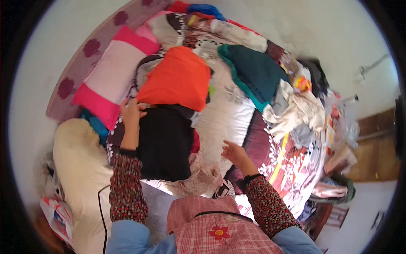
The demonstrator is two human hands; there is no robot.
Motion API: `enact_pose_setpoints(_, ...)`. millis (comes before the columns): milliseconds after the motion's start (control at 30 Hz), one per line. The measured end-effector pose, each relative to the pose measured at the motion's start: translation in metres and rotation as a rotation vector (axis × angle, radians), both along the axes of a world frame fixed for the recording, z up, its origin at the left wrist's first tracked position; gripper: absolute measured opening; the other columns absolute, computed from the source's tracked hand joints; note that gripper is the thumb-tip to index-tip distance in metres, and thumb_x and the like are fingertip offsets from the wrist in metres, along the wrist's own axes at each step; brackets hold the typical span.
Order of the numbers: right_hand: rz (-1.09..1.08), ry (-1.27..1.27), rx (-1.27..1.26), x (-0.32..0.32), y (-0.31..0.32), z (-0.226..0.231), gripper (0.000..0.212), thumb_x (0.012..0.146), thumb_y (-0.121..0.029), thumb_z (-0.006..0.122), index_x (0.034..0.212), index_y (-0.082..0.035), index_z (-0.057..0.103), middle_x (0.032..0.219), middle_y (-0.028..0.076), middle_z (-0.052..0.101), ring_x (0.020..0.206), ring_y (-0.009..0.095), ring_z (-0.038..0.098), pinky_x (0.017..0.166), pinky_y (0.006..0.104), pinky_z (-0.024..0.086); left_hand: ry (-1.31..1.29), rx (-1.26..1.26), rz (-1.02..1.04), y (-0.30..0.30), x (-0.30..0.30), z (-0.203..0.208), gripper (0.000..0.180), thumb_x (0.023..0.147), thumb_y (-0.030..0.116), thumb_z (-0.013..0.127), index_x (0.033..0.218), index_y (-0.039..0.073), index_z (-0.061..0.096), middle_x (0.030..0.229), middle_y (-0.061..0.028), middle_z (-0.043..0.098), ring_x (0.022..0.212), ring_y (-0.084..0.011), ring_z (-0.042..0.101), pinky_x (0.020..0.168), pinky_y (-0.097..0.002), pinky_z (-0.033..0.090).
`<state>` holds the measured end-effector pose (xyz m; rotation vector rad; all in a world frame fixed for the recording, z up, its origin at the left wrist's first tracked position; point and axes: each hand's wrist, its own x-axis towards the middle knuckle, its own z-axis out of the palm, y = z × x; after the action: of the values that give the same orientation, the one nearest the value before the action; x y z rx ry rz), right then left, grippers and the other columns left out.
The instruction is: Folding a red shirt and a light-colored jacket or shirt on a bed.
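My left hand [132, 112] is at the upper left corner of a folded black cloth [165, 144], close to the lower edge of an orange cloth [179, 78]. Its fingers are apart; whether they touch the black cloth is hard to tell. My right hand [237, 154], fingers spread and nothing in them, hovers over the bed to the right. Beneath the black cloth a bit of red fabric and a pale patterned cloth [201, 175] stick out.
A pink pillow [103, 74] lies at the far left, near a cream bolster [76, 156]. On the right are a dark green cloth [256, 72] and crumpled cream clothing [298, 110]. Plastic bags [349, 129] hang beyond. A black cable [101, 211] runs by my left arm.
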<state>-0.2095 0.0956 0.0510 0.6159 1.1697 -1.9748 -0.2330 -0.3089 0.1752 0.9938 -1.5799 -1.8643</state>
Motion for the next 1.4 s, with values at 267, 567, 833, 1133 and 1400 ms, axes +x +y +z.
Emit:
enact_pose_setpoints(267, -0.396, -0.533, 0.419, 0.253, 0.185, -0.141, 0.014, 0.084, -0.019, 0.053, 0.085, -0.005, 0.054, 0.069, 0.008, 0.056, 0.058, 0.023, 0.056, 0.049, 0.0362, 0.049, 0.057, -0.254, -0.447, 0.14, 0.091, -0.037, 0.021, 0.084, 0.003, 0.048, 0.106, 0.003, 0.048, 0.054, -0.0014, 0.048, 0.047, -0.006, 0.045, 0.044, -0.02, 0.035)
enact_pose_setpoints(567, -0.131, -0.14, 0.621, 0.347, 0.235, -0.187, 0.019, 0.083, -0.016, 0.054, 0.096, -0.003, 0.061, 0.065, 0.006, 0.06, 0.051, 0.018, 0.06, 0.042, 0.0321, 0.05, 0.033, -0.979, -0.732, 0.244, 0.131, -0.062, 0.018, 0.082, 0.009, 0.057, 0.099, 0.004, 0.059, 0.091, -0.0117, 0.062, 0.082, -0.0244, 0.058, 0.072, -0.0323, 0.045)
enact_pose_setpoints(833, -0.179, -0.328, 0.51, 0.324, 0.209, -0.143, 0.026, 0.084, -0.013, 0.05, 0.108, -0.004, 0.054, 0.072, 0.007, 0.059, 0.049, 0.016, 0.056, 0.045, 0.0287, 0.05, -0.308, -1.681, 0.086, 0.109, 0.112, -0.001, 0.044, 0.089, 0.03, 0.048, 0.129, 0.011, 0.047, 0.128, -0.0211, 0.045, 0.117, -0.0385, 0.042, 0.097, -0.0452, 0.032)
enact_pose_setpoints(1133, -0.101, -0.362, 0.66, 0.366, 0.218, -0.128, 0.026, 0.086, -0.011, 0.048, 0.109, -0.004, 0.055, 0.074, 0.008, 0.058, 0.048, 0.016, 0.055, 0.046, 0.0313, 0.051, -0.919, -1.431, -0.28, 0.051, 0.077, -0.115, 0.055, 0.091, 0.05, 0.035, 0.14, 0.041, 0.012, 0.144, -0.0214, 0.018, 0.129, -0.0374, 0.026, 0.091, -0.0658, 0.029)
enact_pose_setpoints(1400, 0.045, 0.066, 0.932, 0.381, 0.217, -0.161, 0.019, 0.079, -0.011, 0.058, 0.093, 0.001, 0.062, 0.07, 0.013, 0.063, 0.049, 0.018, 0.059, 0.043, 0.0307, 0.049, -0.844, -1.552, -0.329, 0.041, 0.081, -0.127, 0.054, 0.091, 0.047, 0.038, 0.14, 0.032, 0.022, 0.133, -0.0295, 0.032, 0.119, -0.0418, 0.039, 0.092, -0.0556, 0.036)
